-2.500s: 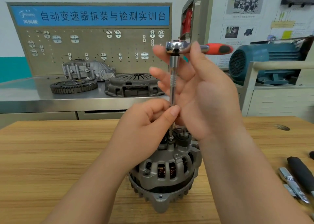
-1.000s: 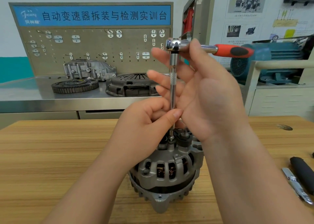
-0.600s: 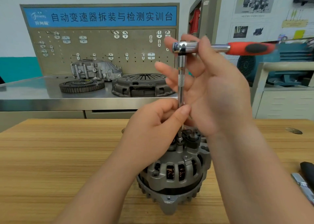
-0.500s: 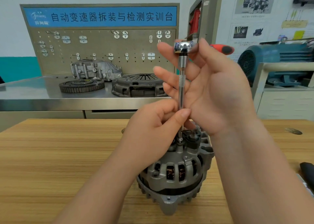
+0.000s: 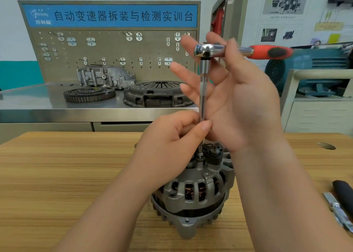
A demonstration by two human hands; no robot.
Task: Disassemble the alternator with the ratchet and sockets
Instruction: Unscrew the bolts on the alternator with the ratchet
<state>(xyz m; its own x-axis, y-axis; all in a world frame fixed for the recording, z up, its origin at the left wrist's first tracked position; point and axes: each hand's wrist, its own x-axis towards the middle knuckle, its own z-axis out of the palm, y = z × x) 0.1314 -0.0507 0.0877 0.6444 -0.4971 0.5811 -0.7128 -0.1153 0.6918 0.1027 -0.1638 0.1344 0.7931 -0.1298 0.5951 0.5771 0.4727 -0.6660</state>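
The grey alternator (image 5: 193, 192) stands on end on the wooden table (image 5: 66, 175). A slim chrome extension bar (image 5: 202, 91) rises upright from a fastener on the alternator's top. On the bar's upper end sits the ratchet (image 5: 205, 50), its red handle (image 5: 267, 51) pointing right. My left hand (image 5: 168, 148) pinches the bar's lower part between thumb and curled fingers, just above the alternator. My right hand (image 5: 242, 102) holds the ratchet near its head, thumb in front and fingers spread behind the bar. The socket end is partly hidden by my left thumb.
A black-handled tool (image 5: 343, 192) and a chrome tool (image 5: 338, 211) lie at the table's right edge. Behind, a steel bench carries a clutch cover (image 5: 158, 94), a flywheel (image 5: 88, 95) and a housing (image 5: 105, 75). A blue motor (image 5: 315, 68) stands at the right.
The ratchet handle swung away from me half a second ago and now points right again. My left hand kept its pinch on the bar. The alternator has not moved.
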